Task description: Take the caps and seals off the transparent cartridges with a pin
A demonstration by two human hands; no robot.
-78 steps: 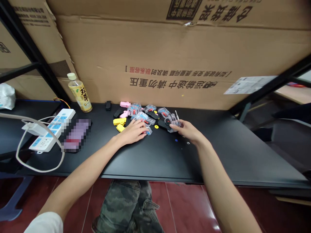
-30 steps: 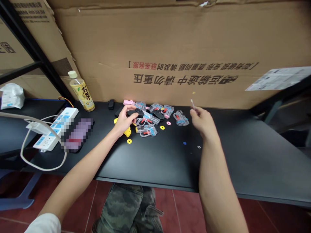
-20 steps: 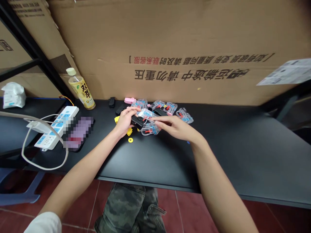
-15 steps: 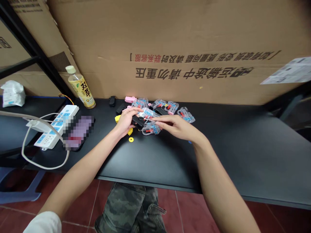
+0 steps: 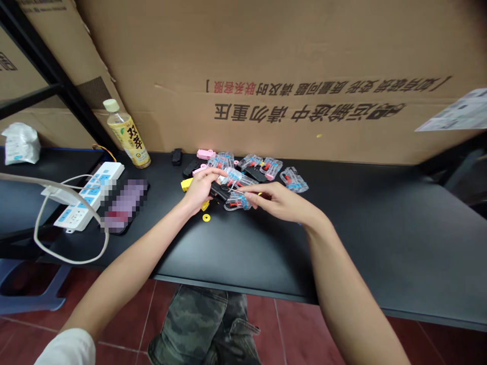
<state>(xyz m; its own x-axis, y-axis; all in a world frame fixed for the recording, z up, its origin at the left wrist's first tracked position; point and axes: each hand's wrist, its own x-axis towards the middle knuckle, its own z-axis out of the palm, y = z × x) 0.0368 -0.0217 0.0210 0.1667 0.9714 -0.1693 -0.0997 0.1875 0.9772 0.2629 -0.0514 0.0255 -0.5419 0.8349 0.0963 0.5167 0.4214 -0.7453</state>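
Note:
My left hand (image 5: 201, 191) is closed around a black plastic piece (image 5: 219, 192), holding it above the tabletop. A thin metal rod (image 5: 236, 191) is pinched in my right hand (image 5: 271, 198), its far end at the black piece. Behind and beside the hands lie several clear plastic parts (image 5: 292, 179) with blue and red bits inside. Pink pieces (image 5: 206, 154) and a yellow piece (image 5: 186, 184) are to the left of them. A yellow ring (image 5: 206, 218) lies in front of my left hand.
On the left of the black table (image 5: 236, 253) are a phone (image 5: 125, 205), a white power strip (image 5: 90, 197) with a looping cable, and a yellow-labelled bottle (image 5: 129, 137). A large cardboard sheet (image 5: 274, 50) stands behind. A small black block (image 5: 177, 156) is near it.
The view has shifted slightly. The hands keep nearly the same pose, with the rod's far end still at the black piece.

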